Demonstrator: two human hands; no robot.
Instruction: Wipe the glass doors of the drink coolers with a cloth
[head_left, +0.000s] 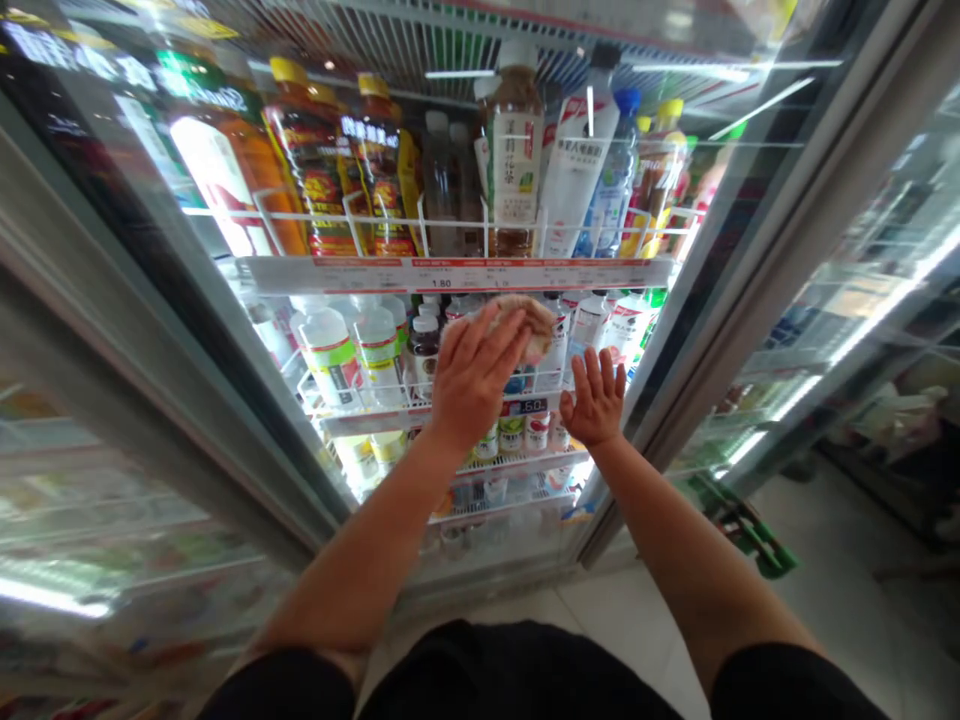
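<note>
My left hand [474, 375] presses a pinkish-white cloth [538, 325] against the glass door [465, 560] of a drinks fridge. The cloth is crumpled and sticks out past the fingertips on the right; its part under the palm is hidden. A little lower and to the right, my right hand [596, 402] is up at the glass with fingers spread and nothing in it. Behind the glass, the bottles on the middle shelf are partly covered by both hands.
Tall drink bottles [515, 150] stand on the upper shelf above a price strip [450, 275]. Grey metal door frames [757, 250] run along both sides, with more lit shelves beyond. A green object [757, 535] is at lower right, near the pale tiled floor [622, 610].
</note>
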